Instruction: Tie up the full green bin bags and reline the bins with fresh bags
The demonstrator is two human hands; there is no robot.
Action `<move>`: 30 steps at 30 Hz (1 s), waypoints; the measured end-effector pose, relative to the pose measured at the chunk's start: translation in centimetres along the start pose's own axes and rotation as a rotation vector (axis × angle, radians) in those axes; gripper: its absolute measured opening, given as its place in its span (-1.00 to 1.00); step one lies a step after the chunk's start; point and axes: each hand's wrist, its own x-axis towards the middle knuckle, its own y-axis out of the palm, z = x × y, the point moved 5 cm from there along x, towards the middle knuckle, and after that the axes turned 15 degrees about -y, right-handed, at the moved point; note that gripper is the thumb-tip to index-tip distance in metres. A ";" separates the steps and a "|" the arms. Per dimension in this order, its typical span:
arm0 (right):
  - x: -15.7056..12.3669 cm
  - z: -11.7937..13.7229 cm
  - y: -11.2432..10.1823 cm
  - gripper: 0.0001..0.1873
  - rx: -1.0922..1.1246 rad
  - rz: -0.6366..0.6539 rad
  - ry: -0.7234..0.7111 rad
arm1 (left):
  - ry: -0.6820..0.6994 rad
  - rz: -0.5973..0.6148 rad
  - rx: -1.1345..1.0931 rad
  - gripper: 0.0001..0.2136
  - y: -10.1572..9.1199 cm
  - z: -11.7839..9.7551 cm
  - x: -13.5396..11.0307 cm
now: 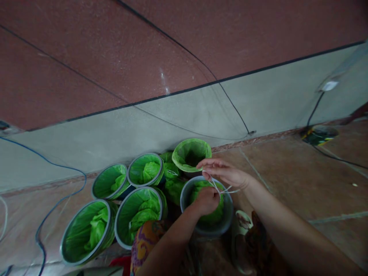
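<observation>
A grey bucket (230, 218) stands on the floor in front of me, with bright green bag material (211, 219) inside. My left hand (206, 200) is closed over it, gripping white string (223, 191) in a pinch. Above and to the right, my right hand (223, 172) has long, fairly straight fingers, with the string running from near its thumb and fingertips down to my left hand. Loose string ends stick out to the right. Just behind the fingertips is a container with a green mesh lining (188, 150) folded over its rim.
To the left stand several grey-rimmed buckets (86, 232) lined with green bags. A green bundle (174, 189) lies between them and my bucket. A blue cable (61, 201) crosses the left floor. Black cables hang along the wall (161, 119). A dark tin (320, 134) stands at right.
</observation>
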 end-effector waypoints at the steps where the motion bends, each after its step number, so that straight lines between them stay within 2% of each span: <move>1: 0.1 0.0 -0.1 -0.69 0.005 -0.036 -0.006 | 0.011 0.024 0.018 -0.75 0.2 -0.1 -0.2; 4: 0.3 0.0 -0.8 -0.68 0.003 -0.170 -0.024 | 0.036 0.076 0.057 -0.80 0.6 -0.3 -0.4; 8: 0.5 -0.6 -2.4 -0.61 -0.082 -0.333 -0.053 | 0.005 0.044 0.019 -0.76 0.2 0.2 0.0; 10: 0.5 -1.6 -3.5 -0.56 -0.173 -0.392 -0.002 | -0.042 0.017 -0.045 -0.70 -0.2 0.8 0.5; 12: 0.3 -3.0 -4.4 -0.53 -0.337 -0.404 0.122 | -0.100 -0.016 -0.128 -0.68 -0.7 1.4 0.9; 14: -0.1 -4.3 -5.1 -0.55 -0.578 -0.344 0.241 | -0.171 -0.067 -0.223 -0.68 -1.4 2.1 1.3; 16: -0.2 -5.1 -4.9 -0.65 -0.805 -0.192 0.262 | -0.227 -0.123 -0.324 -0.69 -2.1 2.8 1.7; 18: -0.4 -5.6 -4.2 -0.74 -0.938 -0.018 0.262 | -0.253 -0.174 -0.409 -0.73 -2.7 3.2 1.9; 21: -0.9 -6.1 -3.5 -0.72 -1.030 0.150 0.322 | -0.265 -0.233 -0.517 -0.76 -3.3 3.7 2.1; 25: -1.0 -5.5 -3.1 -0.72 -1.135 0.195 0.339 | -0.319 -0.297 -0.661 -0.74 -3.5 4.5 2.1; 28: -1.3 -5.2 -2.5 -0.76 -1.082 0.278 0.438 | -0.322 -0.321 -0.734 -0.83 -3.6 4.9 2.2; 30: -1.7 -5.1 -2.0 -0.77 -1.020 0.344 0.501 | -0.297 -0.305 -0.669 -0.87 -3.7 4.8 2.2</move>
